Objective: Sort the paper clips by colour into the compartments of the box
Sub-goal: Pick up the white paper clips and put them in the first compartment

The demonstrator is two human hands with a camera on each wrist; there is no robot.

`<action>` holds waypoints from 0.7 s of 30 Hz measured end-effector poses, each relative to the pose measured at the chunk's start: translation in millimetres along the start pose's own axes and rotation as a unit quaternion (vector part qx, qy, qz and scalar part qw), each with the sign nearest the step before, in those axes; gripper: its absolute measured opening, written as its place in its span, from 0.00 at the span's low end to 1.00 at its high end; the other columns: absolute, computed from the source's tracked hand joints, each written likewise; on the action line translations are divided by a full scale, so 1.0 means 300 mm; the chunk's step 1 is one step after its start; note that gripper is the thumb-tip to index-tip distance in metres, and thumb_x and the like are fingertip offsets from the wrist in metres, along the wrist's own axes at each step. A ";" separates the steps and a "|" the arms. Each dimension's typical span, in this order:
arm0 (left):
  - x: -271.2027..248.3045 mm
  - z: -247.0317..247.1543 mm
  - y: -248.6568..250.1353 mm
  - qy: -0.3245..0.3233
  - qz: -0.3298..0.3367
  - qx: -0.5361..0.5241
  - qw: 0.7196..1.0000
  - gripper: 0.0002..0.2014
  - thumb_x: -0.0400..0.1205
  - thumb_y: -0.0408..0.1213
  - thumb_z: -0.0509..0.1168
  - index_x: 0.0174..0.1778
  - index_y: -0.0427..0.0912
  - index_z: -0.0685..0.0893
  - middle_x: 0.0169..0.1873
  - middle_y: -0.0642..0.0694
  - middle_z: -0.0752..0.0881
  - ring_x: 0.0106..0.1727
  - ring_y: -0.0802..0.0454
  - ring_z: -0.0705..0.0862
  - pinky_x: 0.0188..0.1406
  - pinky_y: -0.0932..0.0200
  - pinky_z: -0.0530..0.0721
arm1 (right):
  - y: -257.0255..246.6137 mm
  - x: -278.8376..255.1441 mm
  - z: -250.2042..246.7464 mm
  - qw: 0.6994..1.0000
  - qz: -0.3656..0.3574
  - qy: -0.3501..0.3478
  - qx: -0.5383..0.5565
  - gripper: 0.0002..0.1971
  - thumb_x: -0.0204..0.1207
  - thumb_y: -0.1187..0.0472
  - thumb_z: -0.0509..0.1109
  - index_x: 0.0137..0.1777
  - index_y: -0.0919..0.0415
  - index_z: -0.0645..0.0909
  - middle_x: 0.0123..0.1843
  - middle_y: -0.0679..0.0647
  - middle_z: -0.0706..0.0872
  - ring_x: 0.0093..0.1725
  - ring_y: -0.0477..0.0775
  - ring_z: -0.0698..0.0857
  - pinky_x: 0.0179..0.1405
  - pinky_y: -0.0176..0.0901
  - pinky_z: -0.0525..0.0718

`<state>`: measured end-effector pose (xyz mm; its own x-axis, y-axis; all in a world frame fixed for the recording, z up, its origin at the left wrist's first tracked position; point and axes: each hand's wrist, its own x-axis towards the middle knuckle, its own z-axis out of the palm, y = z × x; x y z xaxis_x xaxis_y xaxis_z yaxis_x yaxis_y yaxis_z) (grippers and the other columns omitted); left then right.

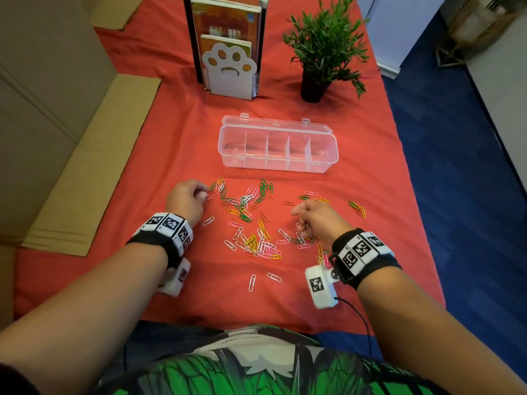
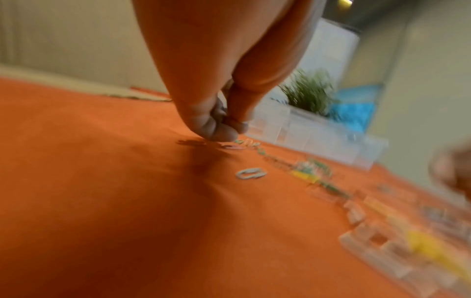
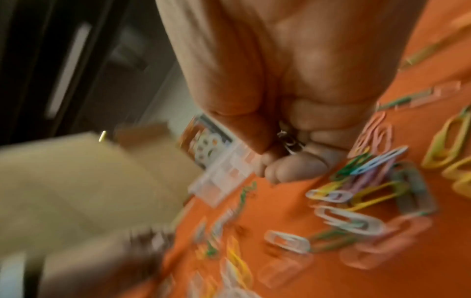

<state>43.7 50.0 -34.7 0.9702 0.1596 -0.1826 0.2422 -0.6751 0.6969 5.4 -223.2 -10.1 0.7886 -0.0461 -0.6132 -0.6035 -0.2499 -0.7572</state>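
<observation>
Several paper clips (image 1: 251, 220) in pink, white, green, yellow and orange lie scattered on the red cloth. Behind them stands the clear compartment box (image 1: 278, 163) with its lid open. My left hand (image 1: 204, 195) is at the pile's left edge. Its curled fingertips (image 2: 224, 133) pinch at a pink paper clip (image 1: 210, 197) lying on the cloth. My right hand (image 1: 302, 226) hovers over the right side of the pile. Its fingers (image 3: 293, 169) are curled round a few pale clips (image 3: 290, 141). Both wrist views are blurred.
A paw-shaped bookend (image 1: 228, 69) with books and a potted plant (image 1: 322, 52) stand behind the box. Flat cardboard (image 1: 85, 172) lies along the left. The cloth's right edge drops to a blue floor (image 1: 456, 166). Two white clips (image 1: 262, 280) lie near the front edge.
</observation>
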 end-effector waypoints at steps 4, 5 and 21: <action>-0.047 0.013 0.044 -0.078 -0.104 -0.227 0.965 0.11 0.81 0.24 0.57 0.48 0.40 0.83 0.34 0.46 0.83 0.27 0.61 0.81 0.26 0.70 0.83 | 0.045 -0.005 0.013 0.923 -0.067 0.023 -0.378 0.09 0.77 0.64 0.62 0.46 0.64 0.84 0.43 0.60 0.82 0.43 0.58 0.82 0.42 0.40 0.76; -0.058 0.014 0.060 -0.101 -0.145 -0.281 0.943 0.11 0.83 0.25 0.56 0.45 0.42 0.82 0.34 0.47 0.82 0.27 0.61 0.80 0.23 0.71 0.81 | 0.063 -0.010 0.025 0.903 -0.089 0.028 -0.419 0.09 0.76 0.64 0.63 0.48 0.66 0.83 0.49 0.62 0.81 0.48 0.60 0.82 0.48 0.41 0.77; -0.118 0.009 -0.012 -0.095 0.044 0.183 0.978 0.07 0.68 0.32 0.75 0.39 0.38 0.85 0.44 0.36 0.84 0.47 0.39 0.82 0.46 0.55 0.75 | 0.031 -0.026 0.048 0.961 -0.088 0.052 -0.257 0.06 0.75 0.65 0.66 0.45 0.52 0.76 0.32 0.49 0.78 0.35 0.52 0.79 0.32 0.37 0.73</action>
<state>8.4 44.8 -32.8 0.9586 -0.0237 -0.2838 0.1044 -0.8979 0.4276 -8.1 -211.3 -15.5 0.8969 -0.0482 -0.4396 -0.3420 -0.7058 -0.6204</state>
